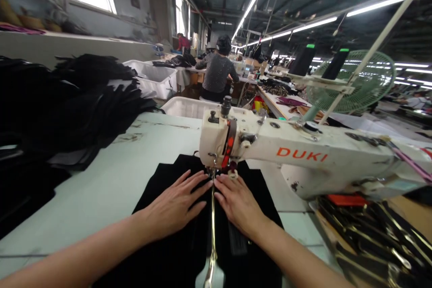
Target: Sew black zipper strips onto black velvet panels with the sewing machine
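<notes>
The left hand (175,204) and right hand (238,202) lie open and flat, gripping nothing, on a black fabric panel (189,256), either side of a narrow gold metal strip (212,234) running back from the needle of a white DUKI sewing machine (303,153). One panel sits at the needle; a large heap of black cut pieces (84,99) lies left, a pile of black-and-gold strips (367,238) lies right, and two white plastic bins (151,76) stand ahead.

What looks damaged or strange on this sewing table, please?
The white DUKI sewing machine has a dark chipped patch on its lower casing. The pale green table top also shows dark scuffs left of the machine.
</notes>
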`<state>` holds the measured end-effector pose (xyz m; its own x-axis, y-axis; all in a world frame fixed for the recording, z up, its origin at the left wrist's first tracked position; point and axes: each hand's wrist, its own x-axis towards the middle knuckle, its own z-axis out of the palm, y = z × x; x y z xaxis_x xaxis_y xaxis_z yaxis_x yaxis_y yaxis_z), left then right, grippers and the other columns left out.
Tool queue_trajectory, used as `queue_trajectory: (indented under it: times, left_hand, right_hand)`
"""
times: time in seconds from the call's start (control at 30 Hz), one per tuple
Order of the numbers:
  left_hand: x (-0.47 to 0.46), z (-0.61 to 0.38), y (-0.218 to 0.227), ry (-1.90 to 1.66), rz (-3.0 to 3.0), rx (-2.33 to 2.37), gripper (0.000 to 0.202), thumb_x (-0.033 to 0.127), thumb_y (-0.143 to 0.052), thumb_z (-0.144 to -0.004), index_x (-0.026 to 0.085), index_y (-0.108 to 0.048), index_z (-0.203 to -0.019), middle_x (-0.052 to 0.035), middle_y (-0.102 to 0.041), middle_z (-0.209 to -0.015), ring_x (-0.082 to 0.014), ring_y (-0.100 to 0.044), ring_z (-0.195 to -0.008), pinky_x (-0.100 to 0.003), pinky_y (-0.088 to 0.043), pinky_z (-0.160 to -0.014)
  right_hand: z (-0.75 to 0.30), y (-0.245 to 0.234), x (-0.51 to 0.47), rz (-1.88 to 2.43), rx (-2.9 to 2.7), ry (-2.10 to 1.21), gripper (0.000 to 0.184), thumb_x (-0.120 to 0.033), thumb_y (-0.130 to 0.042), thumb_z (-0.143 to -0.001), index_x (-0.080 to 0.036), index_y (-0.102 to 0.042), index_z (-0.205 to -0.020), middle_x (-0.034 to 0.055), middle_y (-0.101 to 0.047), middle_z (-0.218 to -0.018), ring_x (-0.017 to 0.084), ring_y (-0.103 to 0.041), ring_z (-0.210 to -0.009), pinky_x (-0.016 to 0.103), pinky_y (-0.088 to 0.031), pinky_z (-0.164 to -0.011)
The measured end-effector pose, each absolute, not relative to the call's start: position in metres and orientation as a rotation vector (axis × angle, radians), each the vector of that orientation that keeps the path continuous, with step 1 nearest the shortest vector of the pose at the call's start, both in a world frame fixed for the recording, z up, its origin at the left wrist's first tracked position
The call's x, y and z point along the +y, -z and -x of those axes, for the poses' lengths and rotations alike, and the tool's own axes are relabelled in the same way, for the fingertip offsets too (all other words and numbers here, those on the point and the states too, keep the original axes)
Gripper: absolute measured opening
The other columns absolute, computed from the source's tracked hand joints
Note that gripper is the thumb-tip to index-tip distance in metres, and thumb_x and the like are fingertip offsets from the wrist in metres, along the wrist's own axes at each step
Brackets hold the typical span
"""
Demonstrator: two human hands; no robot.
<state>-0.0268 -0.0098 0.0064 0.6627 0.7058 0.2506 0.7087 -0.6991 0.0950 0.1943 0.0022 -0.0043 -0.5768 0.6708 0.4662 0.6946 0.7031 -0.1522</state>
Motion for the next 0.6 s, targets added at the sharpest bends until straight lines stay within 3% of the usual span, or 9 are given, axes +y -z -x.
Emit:
queue_trajectory:
  times: [0.1,0.17,0.23,0.37,0.47,0.6]
  left_hand:
    - [-0.043,0.023,-0.009,0.4,2.865,-1.234,0.048,0.034,-0.046,-0.101,0.017,-0.043,-0.146,-0.0164,-0.044,-0.15,-0.0311,-0.036,-0.14,-0.055,-0.035,-0.11]
    - [-0.073,0.022,-0.008,0.454,2.861,-1.2,0.064,0.047,-0.055,-0.095,0.015,-0.039,-0.148,-0.0172,-0.045,-0.149,-0.033,-0.04,-0.137,-0.05,-0.044,-0.105]
    - [-0.1,0.021,-0.003,0.575,2.813,-1.194,0.075,0.046,-0.064,-0.088,0.012,-0.037,-0.149,-0.0175,-0.045,-0.149,-0.0347,-0.041,-0.136,-0.048,-0.047,-0.103]
    - [-0.119,0.021,0.007,0.723,2.757,-1.22,0.055,0.026,-0.059,-0.09,0.015,-0.047,-0.143,-0.0101,-0.055,-0.142,-0.0283,-0.047,-0.134,-0.041,-0.045,-0.107]
    - [-0.112,0.023,0.008,0.777,2.778,-1.193,0.041,0.03,-0.055,-0.096,0.021,-0.055,-0.136,-0.0053,-0.063,-0.134,-0.0233,-0.053,-0.129,-0.037,-0.043,-0.109]
    - [-0.109,0.024,0.004,0.822,2.773,-1.105,0.04,0.026,-0.052,-0.097,0.021,-0.054,-0.137,-0.0058,-0.064,-0.132,-0.0223,-0.055,-0.126,-0.038,-0.039,-0.111]
  right_hand:
    - [-0.197,-0.001,-0.026,1.153,-2.38,-0.112,0.031,-0.016,-0.056,-0.093,-0.015,-0.062,-0.124,0.0106,-0.063,-0.128,0.024,-0.056,-0.124,0.049,-0.038,-0.113]
    - [-0.199,-0.004,-0.053,1.174,-2.311,-0.25,0.029,-0.015,-0.053,-0.094,-0.016,-0.063,-0.121,0.0095,-0.064,-0.125,0.021,-0.056,-0.123,0.047,-0.037,-0.114]
    - [-0.2,-0.005,-0.082,1.153,-2.255,-0.354,0.028,-0.015,-0.053,-0.093,-0.016,-0.063,-0.119,0.0087,-0.063,-0.123,0.02,-0.055,-0.123,0.045,-0.037,-0.115]
    - [-0.198,-0.004,-0.117,1.075,-2.232,-0.337,0.035,-0.023,-0.062,-0.089,-0.016,-0.059,-0.122,0.0096,-0.063,-0.123,0.024,-0.055,-0.123,0.05,-0.034,-0.115]
    - [-0.193,0.002,-0.124,1.045,-2.235,-0.241,0.035,-0.018,-0.058,-0.088,-0.014,-0.058,-0.123,0.0099,-0.065,-0.119,0.024,-0.057,-0.119,0.052,-0.035,-0.115]
    - [-0.187,0.011,-0.123,1.044,-2.231,-0.111,0.043,-0.006,-0.048,-0.085,-0.01,-0.057,-0.127,0.0108,-0.064,-0.119,0.023,-0.057,-0.117,0.048,-0.037,-0.115]
